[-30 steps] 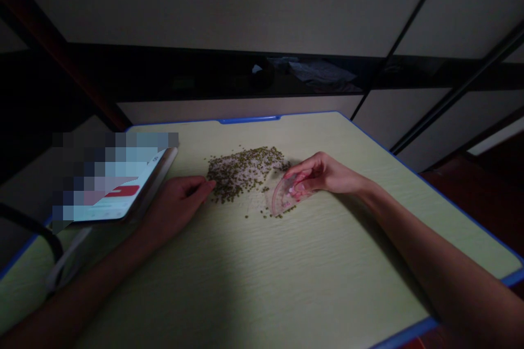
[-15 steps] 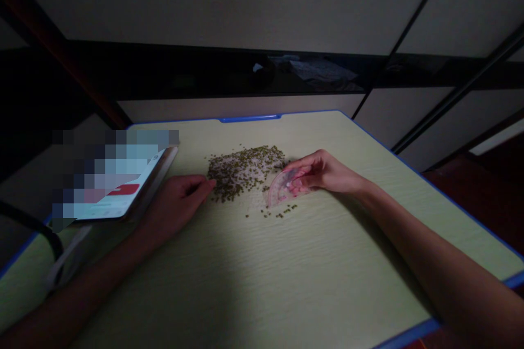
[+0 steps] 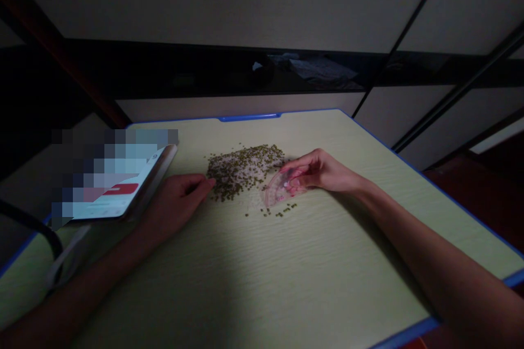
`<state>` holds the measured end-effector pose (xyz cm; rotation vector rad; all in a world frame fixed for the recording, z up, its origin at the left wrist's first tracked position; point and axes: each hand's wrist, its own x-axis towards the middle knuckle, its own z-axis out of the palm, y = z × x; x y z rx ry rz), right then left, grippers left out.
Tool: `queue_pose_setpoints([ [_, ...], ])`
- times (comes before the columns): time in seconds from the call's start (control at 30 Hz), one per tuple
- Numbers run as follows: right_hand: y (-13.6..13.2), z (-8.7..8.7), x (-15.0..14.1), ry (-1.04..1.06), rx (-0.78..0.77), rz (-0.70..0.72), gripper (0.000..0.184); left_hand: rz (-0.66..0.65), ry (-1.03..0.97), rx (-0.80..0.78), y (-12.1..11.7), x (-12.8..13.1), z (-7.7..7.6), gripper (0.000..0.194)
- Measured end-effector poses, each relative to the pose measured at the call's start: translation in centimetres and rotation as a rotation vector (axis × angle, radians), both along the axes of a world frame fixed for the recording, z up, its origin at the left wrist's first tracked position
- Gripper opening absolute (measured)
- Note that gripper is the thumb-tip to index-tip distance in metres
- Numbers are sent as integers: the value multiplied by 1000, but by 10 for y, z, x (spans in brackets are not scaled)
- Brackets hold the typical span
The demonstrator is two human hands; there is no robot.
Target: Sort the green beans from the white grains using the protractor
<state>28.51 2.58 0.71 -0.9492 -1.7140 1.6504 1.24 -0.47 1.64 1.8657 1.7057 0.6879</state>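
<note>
A low pile of small green beans mixed with whitish grains [image 3: 241, 169] is spread on the pale table. My right hand [image 3: 321, 172] pinches a clear, curved plastic protractor [image 3: 276, 188] with pink markings. It stands tilted at the pile's right edge, its curved side toward the pile. Several loose green beans [image 3: 282, 212] lie in front of the protractor. My left hand [image 3: 184, 199] rests on the table at the pile's left edge. Its fingers are curled and the thumb presses against the index finger. Whatever is inside that grip, if anything, is hidden.
A device with a lit screen [image 3: 118, 196], partly pixelated, leans on the left of the table. A dark cable [image 3: 36, 221] curves beside it. The table has a blue rim [image 3: 249, 117]. Cabinet panels [image 3: 237, 5] stand behind, with a dark open slot holding wrapped items [image 3: 323, 71].
My right hand and the protractor have shifted very slightly left. My left hand and the pile look unchanged.
</note>
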Motion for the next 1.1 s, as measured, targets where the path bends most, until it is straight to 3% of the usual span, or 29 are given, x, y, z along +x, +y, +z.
queue_pose_setpoints([
  [0.53,-2,1,3,64,-157,55,30,-17,-2,14,1,-6,-6,37],
  [1.1,-8,0,-12,-28,25,-88,29,-13,-16,20,0,-2,-4,36],
])
